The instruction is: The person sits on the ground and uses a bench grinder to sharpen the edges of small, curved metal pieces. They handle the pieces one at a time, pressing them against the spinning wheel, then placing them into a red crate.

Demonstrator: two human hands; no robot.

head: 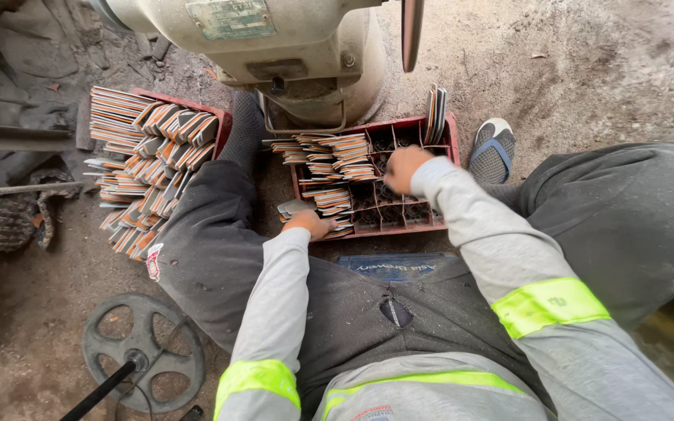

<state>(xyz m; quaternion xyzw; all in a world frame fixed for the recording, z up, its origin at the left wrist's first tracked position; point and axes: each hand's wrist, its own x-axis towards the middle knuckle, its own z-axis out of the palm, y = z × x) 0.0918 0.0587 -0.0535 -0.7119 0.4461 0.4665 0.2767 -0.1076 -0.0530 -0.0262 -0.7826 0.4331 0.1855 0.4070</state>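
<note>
Both arms forward, left hand (310,223) low, right hand (406,168) curled

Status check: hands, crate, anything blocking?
Left hand on a flat metal piece at the red crate front-left edge. Right hand closed over the crate's middle. Stacked pieces fill its left side; grinder just behind.

The person is wearing grey long sleeves (501,242) with bright yellow-green reflective bands (549,306), dusty dark grey trousers (626,210), and a blue-and-white sandal (494,150) at upper right.
</note>
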